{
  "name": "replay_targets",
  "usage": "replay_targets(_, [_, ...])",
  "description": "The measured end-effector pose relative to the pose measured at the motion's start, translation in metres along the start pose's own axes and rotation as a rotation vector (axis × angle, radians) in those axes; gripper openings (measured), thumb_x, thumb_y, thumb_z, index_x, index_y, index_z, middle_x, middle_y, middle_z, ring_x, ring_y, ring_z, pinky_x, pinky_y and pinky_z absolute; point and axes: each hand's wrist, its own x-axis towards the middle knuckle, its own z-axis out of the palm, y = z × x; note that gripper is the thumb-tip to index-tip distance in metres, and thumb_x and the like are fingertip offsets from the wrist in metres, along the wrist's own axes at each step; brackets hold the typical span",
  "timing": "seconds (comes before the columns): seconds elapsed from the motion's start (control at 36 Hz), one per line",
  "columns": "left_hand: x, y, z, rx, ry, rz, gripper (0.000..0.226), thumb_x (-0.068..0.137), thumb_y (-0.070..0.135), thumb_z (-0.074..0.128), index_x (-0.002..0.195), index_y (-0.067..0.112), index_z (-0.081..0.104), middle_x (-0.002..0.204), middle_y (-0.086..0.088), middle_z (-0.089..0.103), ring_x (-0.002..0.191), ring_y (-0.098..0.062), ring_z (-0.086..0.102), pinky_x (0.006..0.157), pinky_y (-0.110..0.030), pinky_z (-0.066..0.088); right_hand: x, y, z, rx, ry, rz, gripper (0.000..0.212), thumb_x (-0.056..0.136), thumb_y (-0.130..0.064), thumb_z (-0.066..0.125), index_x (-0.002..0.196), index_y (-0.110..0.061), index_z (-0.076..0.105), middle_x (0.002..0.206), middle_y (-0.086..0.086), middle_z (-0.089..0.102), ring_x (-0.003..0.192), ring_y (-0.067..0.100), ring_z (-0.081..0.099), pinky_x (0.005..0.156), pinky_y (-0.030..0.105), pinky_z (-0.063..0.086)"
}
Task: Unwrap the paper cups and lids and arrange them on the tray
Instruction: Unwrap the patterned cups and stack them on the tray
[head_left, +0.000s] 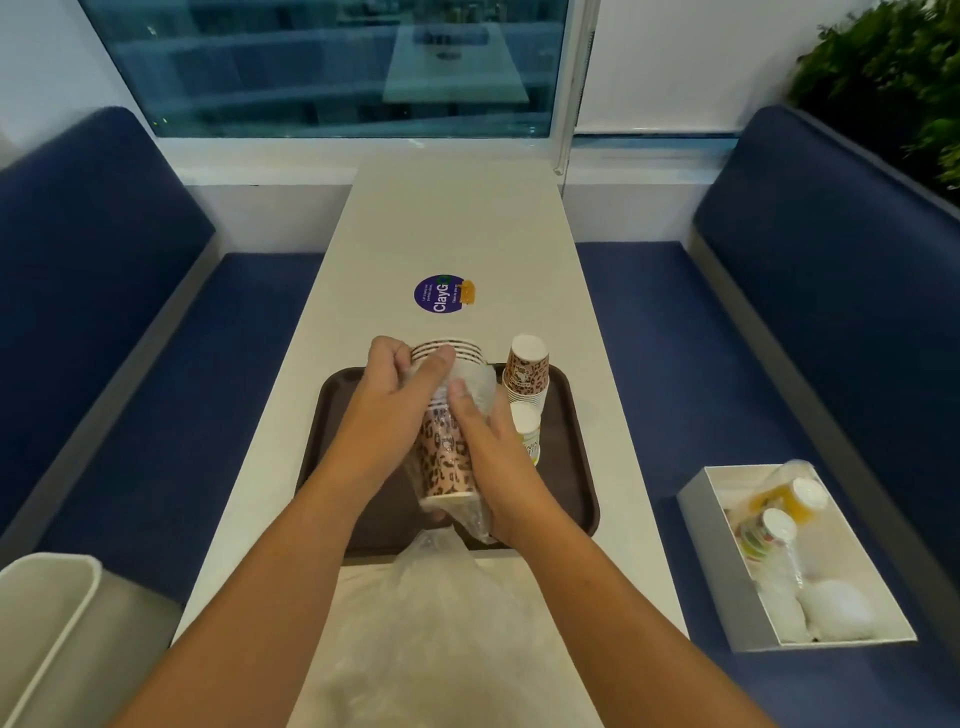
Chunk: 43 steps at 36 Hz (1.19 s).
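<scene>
A stack of leopard-print paper cups (447, 457) lies tilted above the brown tray (571, 483), rims pointing away from me. My left hand (389, 400) grips the stack near its rims. My right hand (488, 441) holds the clear plastic wrap (475, 514) bunched along the stack's right side and base. On the tray's far right corner stands an upside-down stack of small leopard cups (527, 371). Just in front of it stands an upside-down white cup stack (527, 431) with green print.
A loose clear plastic bag (426, 613) lies on the table's near end. A white box (795, 556) on the right bench holds wrapped cups and lids. A white bin (47, 623) stands at lower left. A purple sticker (441, 293) marks the table.
</scene>
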Motion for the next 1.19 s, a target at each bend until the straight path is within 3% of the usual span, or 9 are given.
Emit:
replay_targets(0.06, [0.0, 0.006, -0.001, -0.14, 0.043, -0.068, 0.036, 0.099, 0.044, 0.065, 0.117, 0.019, 0.046, 0.114, -0.006, 0.067, 0.1, -0.025, 0.074, 0.083, -0.042, 0.065, -0.002, 0.003, -0.002, -0.086, -0.042, -0.039, 0.081, 0.078, -0.056, 0.081, 0.144, -0.037, 0.036, 0.132, 0.004, 0.063, 0.116, 0.02, 0.07, 0.096, 0.048, 0.059])
replay_targets(0.22, [0.001, 0.008, -0.008, -0.288, 0.015, -0.087, 0.04, 0.101, 0.037, 0.063, 0.137, 0.039, 0.048, 0.118, -0.003, 0.069, 0.095, -0.024, 0.077, 0.076, -0.038, 0.064, -0.006, 0.006, -0.015, -0.286, -0.205, -0.118, 0.109, 0.07, -0.018, 0.095, 0.152, -0.041, 0.025, 0.14, -0.004, 0.056, 0.129, 0.018, 0.06, 0.103, 0.043, 0.056])
replay_targets(0.36, [0.001, 0.005, -0.005, -0.226, -0.059, -0.117, 0.034, 0.101, 0.039, 0.061, 0.132, 0.026, 0.06, 0.116, -0.002, 0.075, 0.096, -0.02, 0.077, 0.083, -0.04, 0.064, -0.005, 0.004, -0.008, -0.313, -0.067, -0.175, 0.093, 0.074, -0.021, 0.092, 0.148, -0.035, 0.036, 0.13, -0.01, 0.063, 0.121, 0.01, 0.064, 0.101, 0.038, 0.057])
replay_targets(0.5, [0.004, 0.005, 0.0, -0.165, -0.025, -0.115, 0.031, 0.099, 0.043, 0.063, 0.126, 0.029, 0.063, 0.11, 0.002, 0.076, 0.097, -0.019, 0.076, 0.085, -0.04, 0.063, -0.009, 0.007, 0.003, -0.301, -0.025, -0.191, 0.076, 0.086, -0.021, 0.084, 0.146, -0.034, 0.039, 0.129, -0.013, 0.063, 0.12, 0.002, 0.062, 0.098, 0.027, 0.057])
replay_targets(0.58, [0.004, 0.006, -0.005, -0.158, 0.017, -0.113, 0.034, 0.098, 0.053, 0.059, 0.123, 0.03, 0.065, 0.106, 0.002, 0.077, 0.091, -0.019, 0.077, 0.08, -0.038, 0.063, -0.009, 0.002, -0.004, -0.373, -0.151, -0.193, 0.093, 0.077, -0.018, 0.09, 0.149, -0.033, 0.034, 0.135, -0.008, 0.059, 0.125, 0.008, 0.061, 0.098, 0.031, 0.056])
replay_targets(0.67, [0.006, 0.007, -0.012, -0.168, 0.041, -0.136, 0.039, 0.098, 0.061, 0.056, 0.123, 0.033, 0.066, 0.107, 0.001, 0.077, 0.096, -0.024, 0.076, 0.09, -0.047, 0.061, -0.008, -0.004, -0.01, -0.543, -0.226, -0.226, 0.115, 0.065, -0.018, 0.099, 0.153, -0.033, 0.026, 0.143, -0.012, 0.053, 0.133, 0.005, 0.054, 0.107, 0.033, 0.051])
replay_targets(0.81, [0.003, 0.006, -0.007, -0.218, 0.041, -0.161, 0.034, 0.1, 0.054, 0.058, 0.125, 0.031, 0.066, 0.11, 0.0, 0.077, 0.101, -0.025, 0.075, 0.097, -0.051, 0.059, -0.006, -0.011, -0.01, -0.682, -0.105, -0.257, 0.087, 0.074, -0.023, 0.093, 0.139, -0.04, 0.038, 0.114, -0.036, 0.061, 0.11, -0.009, 0.062, 0.089, 0.016, 0.055])
replay_targets(1.0, [-0.001, -0.002, -0.007, -0.203, 0.053, -0.138, 0.035, 0.098, 0.052, 0.061, 0.127, 0.032, 0.063, 0.112, 0.003, 0.076, 0.104, -0.023, 0.074, 0.096, -0.05, 0.059, -0.006, -0.001, -0.009, -0.774, -0.016, -0.24, 0.077, 0.074, -0.032, 0.093, 0.137, -0.03, 0.049, 0.12, -0.015, 0.069, 0.107, 0.001, 0.067, 0.088, 0.03, 0.062])
replay_targets(1.19, [-0.005, -0.012, -0.006, -0.081, 0.115, -0.08, 0.046, 0.095, 0.06, 0.062, 0.133, 0.037, 0.054, 0.122, 0.008, 0.069, 0.108, -0.02, 0.07, 0.093, -0.044, 0.059, -0.006, 0.004, -0.008, -0.843, 0.055, -0.222, 0.063, 0.075, -0.032, 0.093, 0.127, -0.025, 0.058, 0.116, -0.01, 0.073, 0.101, 0.003, 0.069, 0.084, 0.023, 0.06])
